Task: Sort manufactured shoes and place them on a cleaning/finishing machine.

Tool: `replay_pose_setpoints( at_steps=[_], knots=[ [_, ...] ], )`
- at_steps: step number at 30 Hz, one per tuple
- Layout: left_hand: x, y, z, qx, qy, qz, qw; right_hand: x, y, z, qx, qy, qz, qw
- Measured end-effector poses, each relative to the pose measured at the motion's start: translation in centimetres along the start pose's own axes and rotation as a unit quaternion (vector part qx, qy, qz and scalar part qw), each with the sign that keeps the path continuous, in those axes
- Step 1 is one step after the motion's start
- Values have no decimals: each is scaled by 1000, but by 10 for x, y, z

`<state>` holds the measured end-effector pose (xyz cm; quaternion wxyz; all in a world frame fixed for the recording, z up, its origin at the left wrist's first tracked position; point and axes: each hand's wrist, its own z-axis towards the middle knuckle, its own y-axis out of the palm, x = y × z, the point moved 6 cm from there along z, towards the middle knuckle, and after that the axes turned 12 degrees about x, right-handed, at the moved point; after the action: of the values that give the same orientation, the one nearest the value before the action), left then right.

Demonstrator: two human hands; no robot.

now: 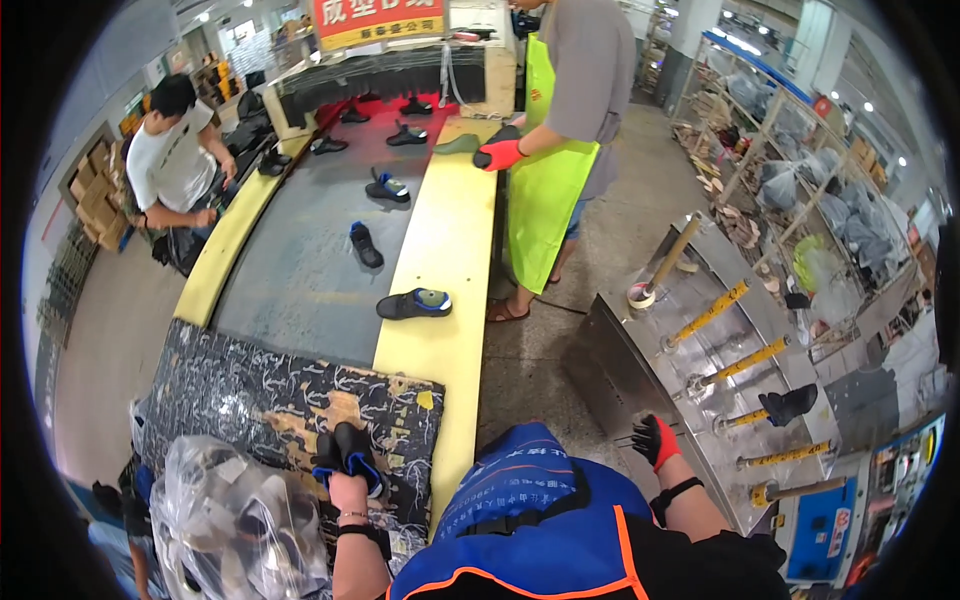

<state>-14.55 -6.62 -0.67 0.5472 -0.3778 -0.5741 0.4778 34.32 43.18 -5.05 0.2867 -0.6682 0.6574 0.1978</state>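
Shoes, dark with blue linings, sit clasped in the left hand over the black-patterned table, long axes running roughly away from the body, while the right hand, empty with fingers spread, is well apart beside the metal bench.

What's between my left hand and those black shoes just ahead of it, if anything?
Nothing visible: your left hand is right at the black shoes. The clear plastic bag lies to its left, not between them.
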Motion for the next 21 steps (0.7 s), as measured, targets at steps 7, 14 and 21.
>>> replay_pose_setpoints(
  at_steps=[7,14,21],
  knots=[
    [-32,37,33,-57,94,-111,988,-3,-111,30,203,-98,335,915],
    [38,-20,37,106,50,-147,982,-136,-190,-45,503,-419,182,734],
    [11,44,35,-35,84,-67,994,-225,-280,-61,565,-538,142,610]
  ],
)
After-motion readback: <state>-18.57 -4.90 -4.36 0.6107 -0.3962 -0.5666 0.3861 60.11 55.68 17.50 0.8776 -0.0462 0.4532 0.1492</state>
